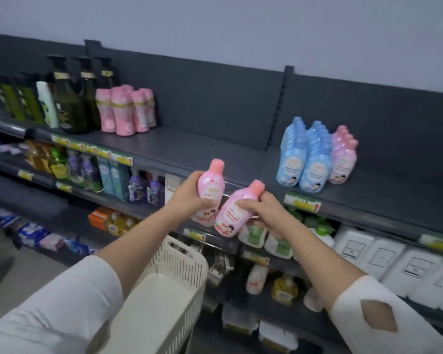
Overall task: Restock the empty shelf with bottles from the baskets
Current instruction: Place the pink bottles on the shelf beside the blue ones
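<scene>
Left grip (189, 196) is curled round the left bottle (212, 183), pink and near upright. Right grip (264, 210) is curled round the right bottle (234, 213), pink, cap tilted toward 1 o'clock. The two bottles touch, in front of the shelf (215, 149) edge. Blue bottles (304, 162) stand on the shelf at 2 o'clock. Basket (182, 261) at 6 o'clock.

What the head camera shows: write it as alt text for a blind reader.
The left hand grips an upright pink bottle and the right hand a tilted pink bottle, before a half-empty dark shelf. Blue bottles stand on it at right; a cream basket sits below.
</scene>
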Tool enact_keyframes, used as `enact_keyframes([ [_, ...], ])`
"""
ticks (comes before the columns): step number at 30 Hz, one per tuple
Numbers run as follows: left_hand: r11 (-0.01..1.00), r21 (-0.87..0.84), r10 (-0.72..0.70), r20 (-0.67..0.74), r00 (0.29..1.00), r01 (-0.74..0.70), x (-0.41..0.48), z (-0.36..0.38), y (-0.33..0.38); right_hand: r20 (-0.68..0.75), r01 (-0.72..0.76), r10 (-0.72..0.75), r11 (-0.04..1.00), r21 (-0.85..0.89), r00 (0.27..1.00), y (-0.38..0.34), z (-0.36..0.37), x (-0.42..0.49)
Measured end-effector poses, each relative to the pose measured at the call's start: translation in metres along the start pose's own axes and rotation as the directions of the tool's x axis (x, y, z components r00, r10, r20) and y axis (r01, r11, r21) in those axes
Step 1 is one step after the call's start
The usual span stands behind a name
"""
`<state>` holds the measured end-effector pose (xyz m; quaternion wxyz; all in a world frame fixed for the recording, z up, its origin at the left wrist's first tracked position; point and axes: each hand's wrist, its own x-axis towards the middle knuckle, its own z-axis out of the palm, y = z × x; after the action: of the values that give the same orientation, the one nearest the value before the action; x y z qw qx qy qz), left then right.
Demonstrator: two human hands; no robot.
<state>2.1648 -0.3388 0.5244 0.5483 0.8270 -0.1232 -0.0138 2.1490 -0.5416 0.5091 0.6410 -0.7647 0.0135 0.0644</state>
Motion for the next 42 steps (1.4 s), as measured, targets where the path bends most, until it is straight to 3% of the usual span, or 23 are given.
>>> enact_keyframes([
  [11,0.976,-0.132,0.182,0.067,0.981,-0.172,0.029,0.166,0.115,-0.307,0.254,-0.226,0.966,0.052,0.924,-0.018,-0.194,-0.06],
  [18,0.961,-0.115,0.262,0.081,0.962,-0.252,0.052,0.212,0.142,-0.431,0.295,-0.318,0.948,-0.122,0.845,-0.022,-0.261,-0.051],
  [22,0.957,-0.082,0.286,0.099,0.953,-0.278,0.069,0.214,0.145,-0.442,0.251,-0.328,0.941,-0.225,0.834,-0.023,-0.276,-0.021],
  [31,0.954,-0.031,0.3,0.162,0.94,-0.299,0.089,0.216,0.134,-0.435,-0.003,-0.239,0.874,-0.486,0.868,-0.01,-0.284,0.038],
  [36,0.956,-0.044,0.293,0.199,0.935,-0.29,0.091,0.222,0.13,-0.525,-0.012,-0.241,0.902,-0.432,0.816,-0.011,-0.282,0.042],
  [42,0.953,-0.048,0.302,0.233,0.924,-0.299,0.091,0.244,0.131,-0.494,-0.072,-0.178,0.892,-0.446,0.851,-0.007,-0.279,0.029],
])
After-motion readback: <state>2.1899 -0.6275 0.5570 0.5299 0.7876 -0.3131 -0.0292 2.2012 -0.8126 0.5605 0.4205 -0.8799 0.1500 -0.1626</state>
